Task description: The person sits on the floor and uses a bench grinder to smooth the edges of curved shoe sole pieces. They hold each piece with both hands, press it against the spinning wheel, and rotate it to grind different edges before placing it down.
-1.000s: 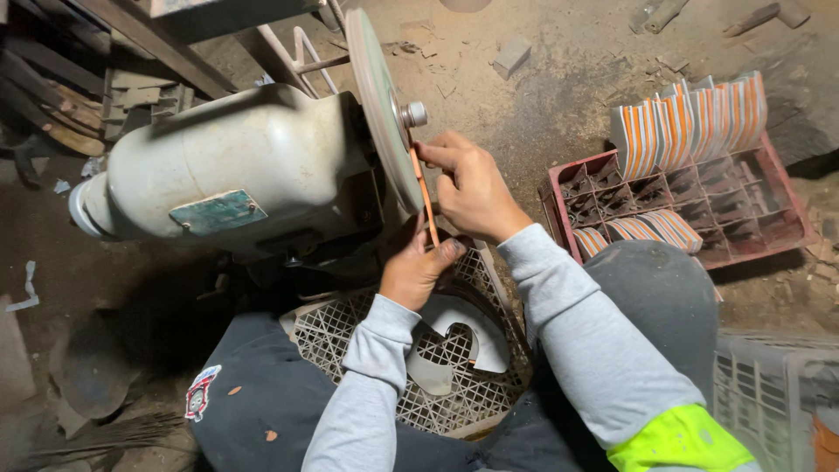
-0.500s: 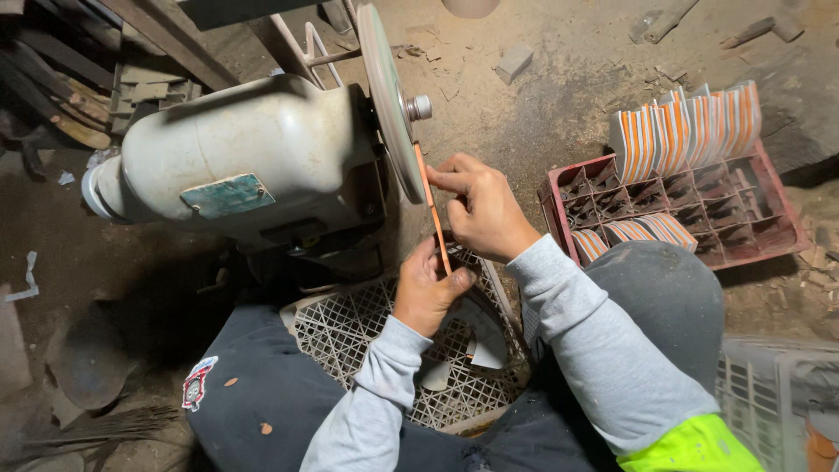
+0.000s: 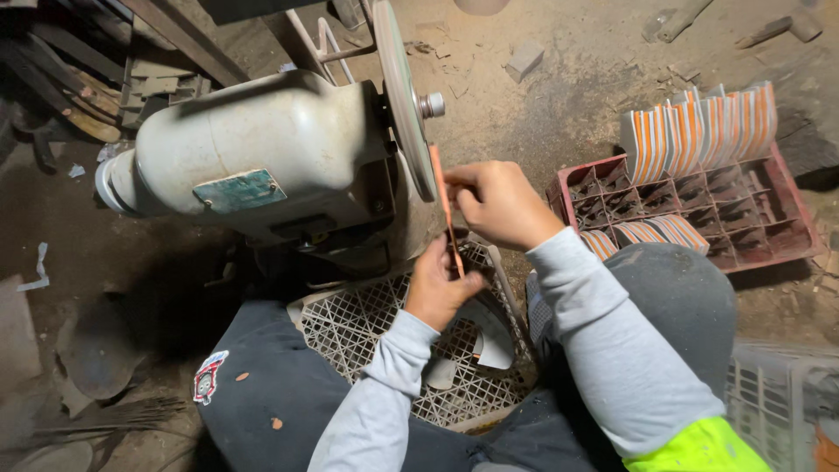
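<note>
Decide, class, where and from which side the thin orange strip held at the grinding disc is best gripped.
Probably by its two ends. The orange strip stands nearly upright, edge against the disc. The right hand pinches the upper part from the side away from the disc; the left hand pinches the lower end from below.

Grinding disc (image 3: 400, 96) and motor housing (image 3: 262, 153) are blocking the left side of both hands. White crate (image 3: 384, 336) is sitting close underneath. Bare dirt floor (image 3: 524, 122) is staying open ahead; red crate (image 3: 699, 205) is crowding the right.
</note>
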### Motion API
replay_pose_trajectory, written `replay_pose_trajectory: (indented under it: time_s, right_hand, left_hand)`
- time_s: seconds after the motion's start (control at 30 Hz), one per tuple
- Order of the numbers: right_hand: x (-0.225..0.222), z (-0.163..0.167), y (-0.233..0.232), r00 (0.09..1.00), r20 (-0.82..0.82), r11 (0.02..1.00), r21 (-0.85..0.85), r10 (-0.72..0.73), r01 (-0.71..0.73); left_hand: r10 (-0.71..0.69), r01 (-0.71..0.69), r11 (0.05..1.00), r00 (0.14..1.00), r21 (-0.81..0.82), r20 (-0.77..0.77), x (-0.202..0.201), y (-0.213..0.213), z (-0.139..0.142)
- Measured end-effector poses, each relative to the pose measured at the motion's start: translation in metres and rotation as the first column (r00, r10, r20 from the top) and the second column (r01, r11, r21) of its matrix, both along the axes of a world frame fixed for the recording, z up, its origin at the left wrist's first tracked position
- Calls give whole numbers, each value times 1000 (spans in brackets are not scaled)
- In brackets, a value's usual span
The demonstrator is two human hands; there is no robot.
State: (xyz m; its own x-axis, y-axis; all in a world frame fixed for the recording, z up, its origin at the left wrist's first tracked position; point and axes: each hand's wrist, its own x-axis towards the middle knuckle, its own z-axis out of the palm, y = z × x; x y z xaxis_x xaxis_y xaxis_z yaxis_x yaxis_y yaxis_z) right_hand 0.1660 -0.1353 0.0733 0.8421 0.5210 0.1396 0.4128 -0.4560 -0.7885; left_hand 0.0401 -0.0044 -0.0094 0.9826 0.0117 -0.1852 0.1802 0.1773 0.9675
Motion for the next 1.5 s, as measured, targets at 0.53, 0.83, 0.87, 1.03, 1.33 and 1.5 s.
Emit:
replay_pose_trajectory:
  time_s: [0.53,0.83,0.87,1.03,1.33,1.5]
  right_hand:
    - [-11,1,-19,978,25,978,-36,208,-207]
    - [-2,13,0,999,39,998,48,29,-31]
    - [-1,9,8,991,136,997,78,14,-25]
    - [11,-3,27,973,208,990,118,-98,75]
    - [-8,-4,20,977,197,996,49,-82,74]
    - [-12,1,-13,985,58,987,-24,160,-159]
  left_hand:
    - [117,-33,849,985,527,-128,-20,-14,-17]
    - [10,-5,990,999,-144,32,0,2,-21]
    - [-13,18,982,999,-190,32,6,6,-21]
    - [-94,97,973,995,-211,23,26,20,-21]
    - [-35,67,959,992,-275,118,6,9,-20]
    - [57,-53,983,998,178,-21,-18,-9,-19]
